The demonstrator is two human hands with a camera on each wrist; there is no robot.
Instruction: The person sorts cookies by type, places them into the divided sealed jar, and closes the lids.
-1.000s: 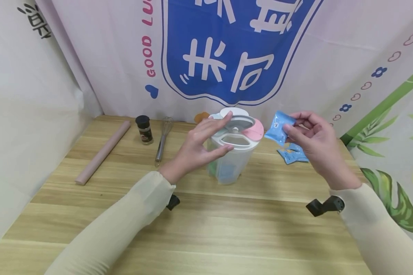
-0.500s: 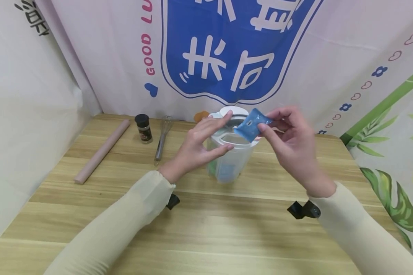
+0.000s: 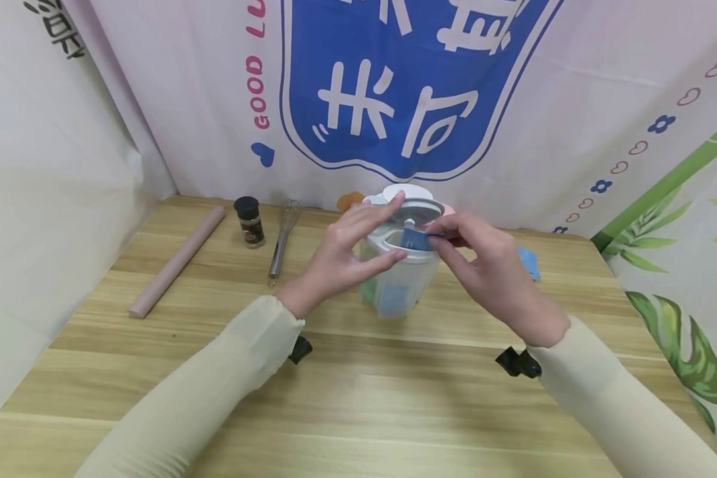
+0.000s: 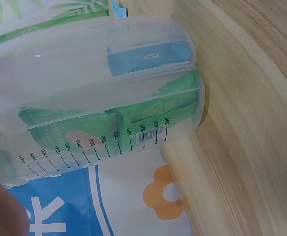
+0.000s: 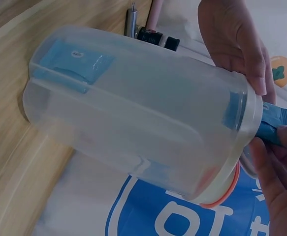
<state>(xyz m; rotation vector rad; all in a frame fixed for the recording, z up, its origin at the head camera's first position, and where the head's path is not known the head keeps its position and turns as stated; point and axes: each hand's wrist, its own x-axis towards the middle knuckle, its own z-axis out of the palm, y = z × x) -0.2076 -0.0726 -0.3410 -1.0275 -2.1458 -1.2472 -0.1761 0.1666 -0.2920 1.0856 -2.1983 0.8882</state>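
A clear plastic storage container (image 3: pixel 421 282) with divided sections stands upright on the table, its grey-lined flap lid (image 3: pixel 417 212) raised. My left hand (image 3: pixel 346 259) holds the container's top, thumb along the front rim and forefinger up by the lid. Between thumb and fingers, my right hand (image 3: pixel 490 265) pinches a small blue packet (image 5: pixel 273 120), which is partly inside the opening. Through the wall, another blue packet (image 4: pixel 153 56) shows at the bottom of one section, and green packets (image 4: pixel 74 128) fill the neighbouring section beside the measuring marks.
A blue packet (image 3: pixel 528 262) lies on the table behind my right hand. To the left are a pinkish rolling pin (image 3: pixel 178 262), a black-capped spice jar (image 3: pixel 249 222) and a metal whisk (image 3: pixel 283 242). A printed curtain (image 3: pixel 203 99) hangs behind the table.
My right hand has carried the blue packet leftward from beside the container and down into its opening. The left hand has stayed in place at the container's top.
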